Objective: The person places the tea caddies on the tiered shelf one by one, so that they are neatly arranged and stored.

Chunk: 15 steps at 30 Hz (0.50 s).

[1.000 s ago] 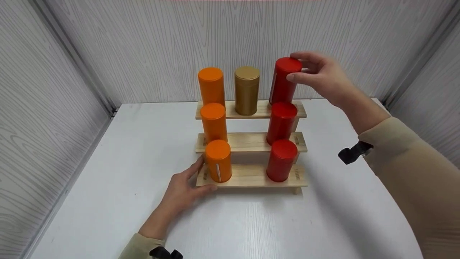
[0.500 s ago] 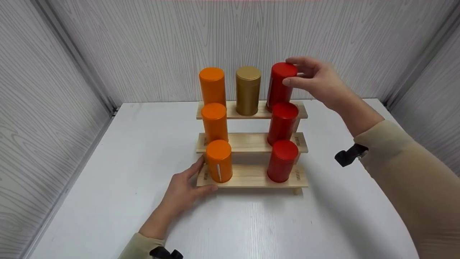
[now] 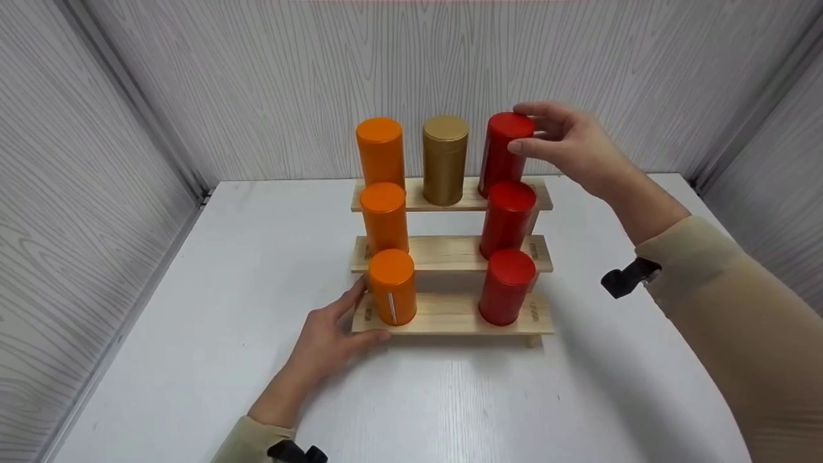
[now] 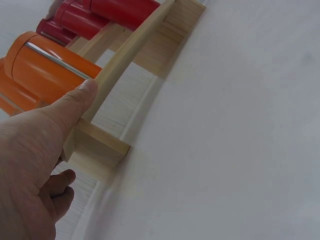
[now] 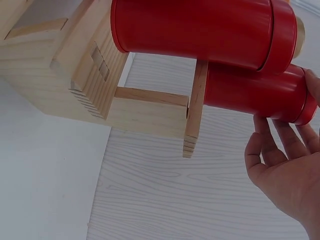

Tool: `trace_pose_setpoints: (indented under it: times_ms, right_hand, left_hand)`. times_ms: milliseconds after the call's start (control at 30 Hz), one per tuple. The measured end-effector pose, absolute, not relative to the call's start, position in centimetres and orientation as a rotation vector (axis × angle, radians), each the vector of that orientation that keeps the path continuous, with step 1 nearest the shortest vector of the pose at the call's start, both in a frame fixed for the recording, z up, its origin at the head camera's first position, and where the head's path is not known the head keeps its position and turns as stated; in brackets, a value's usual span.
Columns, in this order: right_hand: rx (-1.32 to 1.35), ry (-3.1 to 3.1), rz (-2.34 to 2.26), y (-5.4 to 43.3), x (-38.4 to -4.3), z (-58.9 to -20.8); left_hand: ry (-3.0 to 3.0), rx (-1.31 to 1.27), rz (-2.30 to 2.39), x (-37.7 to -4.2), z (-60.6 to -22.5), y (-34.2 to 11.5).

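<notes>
My right hand holds the lid end of a red canister, its thumb in front and fingers behind. That canister stands at the right of the top shelf of a three-step wooden rack; in the right wrist view its base meets the shelf board. My left hand grips the rack's lower left corner. In the left wrist view its thumb presses the front edge of the bottom shelf, right beside an orange canister, while other fingers curl below.
A gold canister and an orange canister share the top shelf. Orange canisters line the left side of the lower steps, red canisters the right. Behind the rack rises a wood-grain wall; the white table spreads in front.
The red canister in my right hand has shifted slightly left and down onto the top shelf, staying there for the last half second. My left hand has kept its place on the rack.
</notes>
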State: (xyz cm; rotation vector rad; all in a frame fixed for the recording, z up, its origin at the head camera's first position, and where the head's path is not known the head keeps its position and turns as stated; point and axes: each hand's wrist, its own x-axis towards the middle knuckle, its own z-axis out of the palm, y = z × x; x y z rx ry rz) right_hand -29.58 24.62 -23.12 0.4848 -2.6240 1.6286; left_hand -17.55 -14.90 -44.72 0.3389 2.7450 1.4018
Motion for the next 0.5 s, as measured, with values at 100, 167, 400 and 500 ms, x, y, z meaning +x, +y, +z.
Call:
trace_pose_setpoints:
  times_ms: [100, 167, 400, 500]
  right_hand:
    - [0.475, -2.637, 1.624, 24.6, -29.5, -23.1]
    - [0.474, -2.641, 1.625, 24.6, -29.4, -23.2]
    - [0.509, -2.604, 1.645, 25.0, -29.2, -23.6]
    - [0.515, -2.574, 1.62, 25.6, -28.9, -24.0]
  left_hand:
    - [2.756, 0.345, 1.399, -17.5, -44.8, -14.9]
    - [2.759, 0.353, 1.397, -17.5, -44.8, -14.9]
    - [2.751, 0.359, 1.4, -17.5, -44.6, -14.9]
    - [2.76, 0.369, 1.391, -17.5, -44.4, -15.0]
